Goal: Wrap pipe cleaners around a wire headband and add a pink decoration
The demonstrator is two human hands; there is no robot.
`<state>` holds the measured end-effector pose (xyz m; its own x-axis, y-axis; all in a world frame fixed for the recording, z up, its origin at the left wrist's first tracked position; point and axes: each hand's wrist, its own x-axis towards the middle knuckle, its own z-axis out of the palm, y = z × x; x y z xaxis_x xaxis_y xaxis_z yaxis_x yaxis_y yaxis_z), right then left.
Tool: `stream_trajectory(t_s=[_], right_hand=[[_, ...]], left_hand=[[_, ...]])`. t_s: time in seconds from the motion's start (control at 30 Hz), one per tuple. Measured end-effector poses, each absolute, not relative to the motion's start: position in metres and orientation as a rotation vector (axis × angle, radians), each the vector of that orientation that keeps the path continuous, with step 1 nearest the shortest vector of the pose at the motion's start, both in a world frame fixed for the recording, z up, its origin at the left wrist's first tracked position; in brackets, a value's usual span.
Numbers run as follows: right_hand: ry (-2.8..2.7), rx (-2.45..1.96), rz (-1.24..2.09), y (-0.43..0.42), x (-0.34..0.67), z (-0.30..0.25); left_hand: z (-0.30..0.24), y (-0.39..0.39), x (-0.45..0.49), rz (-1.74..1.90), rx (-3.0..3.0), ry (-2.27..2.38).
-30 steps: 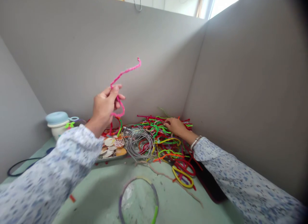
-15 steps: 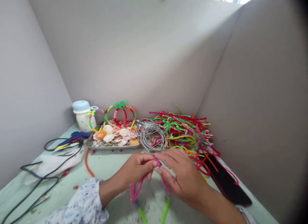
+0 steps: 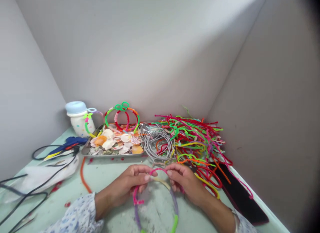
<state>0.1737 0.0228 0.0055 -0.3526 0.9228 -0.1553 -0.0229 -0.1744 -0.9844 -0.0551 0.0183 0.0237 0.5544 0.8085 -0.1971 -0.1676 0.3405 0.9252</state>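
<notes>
My left hand (image 3: 136, 179) is closed, thumb against fingers, on a pink pipe cleaner (image 3: 158, 169) and a hoop beneath it. The hoop (image 3: 174, 201) looks like a headband wrapped in pipe cleaner: cream at the top, purple lower down, green near the bottom edge of the view. Opposite, my right hand (image 3: 183, 178) pinches the same pink pipe cleaner, which arches between both hands above the cream part. More pink runs down the hoop's left side and ends in a short loose tip. Fingers hide part of the hoop.
Behind the hands stand a metal tray (image 3: 112, 155) of seashells (image 3: 108, 144), a coil of grey wire (image 3: 160, 143) and a heap of coloured pipe cleaners (image 3: 192, 136). At left are a white bottle (image 3: 81, 124), blue-handled pliers (image 3: 67, 144) and a black cable (image 3: 30, 193). A dark flat object (image 3: 245, 199) lies right.
My hands have moved apart, and the pink pipe cleaner now arches between them. More of the hoop shows, including its cream top. The whole view has shifted slightly.
</notes>
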Motion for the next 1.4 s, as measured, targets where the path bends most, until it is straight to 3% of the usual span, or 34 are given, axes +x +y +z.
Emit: stream_trajectory(t_s=[0.63, 0.93, 1.2, 1.3, 1.4], right_hand=[[-0.651, -0.588, 1.827, 0.035, 0.195, 0.006], [-0.653, -0.682, 1.730, 0.036, 0.196, 0.004], [-0.920, -0.921, 1.706, 0.039, 0.221, 0.050], [-1.213, -1.115, 1.514, 0.040, 0.235, 0.071], [-1.580, -1.379, 1.030, 0.037, 0.244, 0.088]], left_hand=[[0.015, 0.044, -0.070, 1.064, 0.520, 0.600], [0.020, 0.042, -0.072, 1.175, 0.521, 0.632], [0.008, 0.045, -0.075, 1.162, 0.607, 0.695], [0.005, 0.045, -0.074, 1.124, 0.683, 0.701], [0.006, 0.043, -0.071, 1.088, 0.724, 0.696]])
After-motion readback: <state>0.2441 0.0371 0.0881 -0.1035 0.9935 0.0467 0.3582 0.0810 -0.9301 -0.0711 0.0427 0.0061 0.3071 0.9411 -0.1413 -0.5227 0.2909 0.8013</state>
